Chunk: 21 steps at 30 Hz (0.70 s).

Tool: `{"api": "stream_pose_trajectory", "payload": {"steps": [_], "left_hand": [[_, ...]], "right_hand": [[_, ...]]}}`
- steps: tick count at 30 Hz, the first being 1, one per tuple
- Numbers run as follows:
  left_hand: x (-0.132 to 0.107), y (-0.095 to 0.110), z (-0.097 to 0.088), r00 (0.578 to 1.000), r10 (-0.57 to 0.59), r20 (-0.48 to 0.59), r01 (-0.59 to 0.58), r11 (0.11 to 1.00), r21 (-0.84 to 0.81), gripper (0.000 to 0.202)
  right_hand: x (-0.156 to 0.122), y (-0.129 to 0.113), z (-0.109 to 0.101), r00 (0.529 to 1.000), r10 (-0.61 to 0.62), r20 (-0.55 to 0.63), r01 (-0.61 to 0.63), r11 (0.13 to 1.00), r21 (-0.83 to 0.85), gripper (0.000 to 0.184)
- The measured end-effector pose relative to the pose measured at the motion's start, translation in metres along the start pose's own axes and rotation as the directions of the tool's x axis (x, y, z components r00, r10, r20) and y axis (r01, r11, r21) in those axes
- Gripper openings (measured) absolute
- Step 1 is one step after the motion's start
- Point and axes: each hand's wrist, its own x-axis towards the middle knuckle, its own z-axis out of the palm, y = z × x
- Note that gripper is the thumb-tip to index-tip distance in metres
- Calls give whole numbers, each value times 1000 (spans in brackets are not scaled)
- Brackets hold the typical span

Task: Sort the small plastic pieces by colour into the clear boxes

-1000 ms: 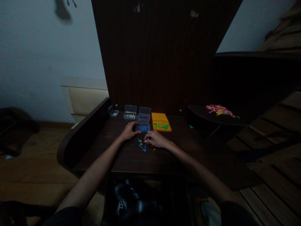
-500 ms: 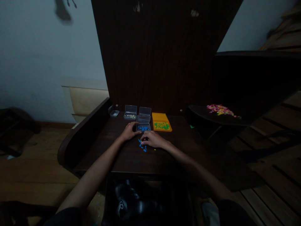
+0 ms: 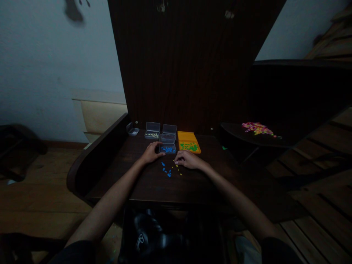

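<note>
My left hand (image 3: 151,153) is at the left end of an open clear plastic box (image 3: 172,153) holding small blue pieces, its fingers and thumb curved around that end. My right hand (image 3: 188,160) has its fingertips pinched together low over the table, on small yellow pieces (image 3: 176,166). Several more yellow bits lie just beneath and around those fingertips; what exactly is between them is partly hidden. Left of them, loose blue pieces (image 3: 168,175) are scattered on the dark table in front of the box.
An open yellow case (image 3: 195,138) with green pieces stands right of the clear box. To the left are a clear box (image 3: 152,136) with pale pieces and a smaller clear box (image 3: 134,132). A pile of pink and yellow pieces (image 3: 258,128) lies on a raised side shelf.
My right hand has moved right, away from the blue pieces, and more yellow pieces now lie apart from them. My left hand has stayed at the box.
</note>
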Motion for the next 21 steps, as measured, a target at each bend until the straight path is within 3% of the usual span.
{"api": "stream_pose_trajectory", "payload": {"steps": [5, 9, 12, 16, 21], "left_hand": [[0, 1, -1, 1000, 3, 3, -3, 1000, 0, 57], [-1, 0, 0, 1000, 3, 5, -3, 1000, 0, 56], [-1, 0, 0, 1000, -5, 4, 5, 1000, -1, 56], [-1, 1, 0, 1000, -20, 6, 20, 1000, 5, 58], [-1, 2, -1, 1000, -21, 6, 21, 1000, 11, 58]], "right_hand": [[4, -8, 3, 998, 14, -69, -17, 999, -38, 15], [6, -9, 11, 998, -3, -58, 0, 999, -51, 23], [4, -8, 13, 999, -11, -30, 9, 999, -44, 19], [-1, -7, 5, 999, -36, 19, 36, 999, -30, 18], [-7, -4, -8, 999, -40, -14, 39, 999, -38, 20]]}}
